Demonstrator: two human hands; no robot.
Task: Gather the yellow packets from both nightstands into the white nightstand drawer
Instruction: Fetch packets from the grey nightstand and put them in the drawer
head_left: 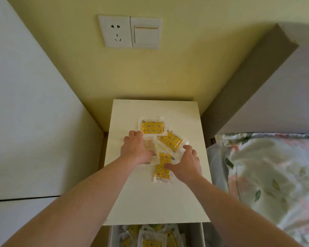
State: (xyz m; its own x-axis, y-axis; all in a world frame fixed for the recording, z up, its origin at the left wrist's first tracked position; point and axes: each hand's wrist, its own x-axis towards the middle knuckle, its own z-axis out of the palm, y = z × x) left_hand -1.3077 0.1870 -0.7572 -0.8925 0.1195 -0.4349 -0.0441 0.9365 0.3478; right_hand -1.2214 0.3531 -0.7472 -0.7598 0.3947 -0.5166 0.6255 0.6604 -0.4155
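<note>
nearest yellow packet (162, 168) lengthwise toward wall

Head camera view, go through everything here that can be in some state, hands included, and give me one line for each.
Drawer: pulled open, yellow packets already inside.
Packets on the nightstand top: several lying loose, overlapping, not yet in the drawer.
Left hand: fingers curled, resting on the left side of the pile.
Right hand: fingers spread and bent over the right side of the pile.
Wall socket: nothing plugged in.
</note>
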